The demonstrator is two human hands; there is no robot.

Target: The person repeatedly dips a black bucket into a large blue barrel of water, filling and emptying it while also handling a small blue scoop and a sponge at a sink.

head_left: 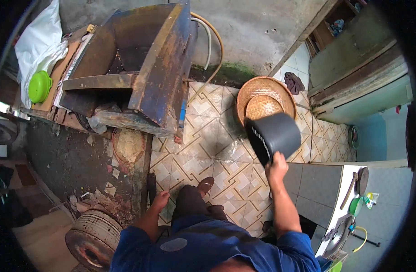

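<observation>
A black plastic bucket (282, 132) hangs tilted above the tiled floor, its dark mouth turned toward the left. The fingers of my right hand (276, 168) are closed on its rim. Behind the bucket sits a wide woven bamboo basket (244, 93) with a smaller woven basket (263, 105) inside; the bucket hides part of their near side. Whether the bucket touches them I cannot tell. My left hand (161, 200) hangs low beside my left leg, fingers curled in, with nothing visible in it.
At the left stands a large rusty machine hopper (160, 59); under its outlet is a round basket of pale grain (129, 145). A green lidded container (39, 87) lies by a white sack (40, 45). A rusty drum (92, 235) stands lower left, a counter with a sink (339, 233) lower right.
</observation>
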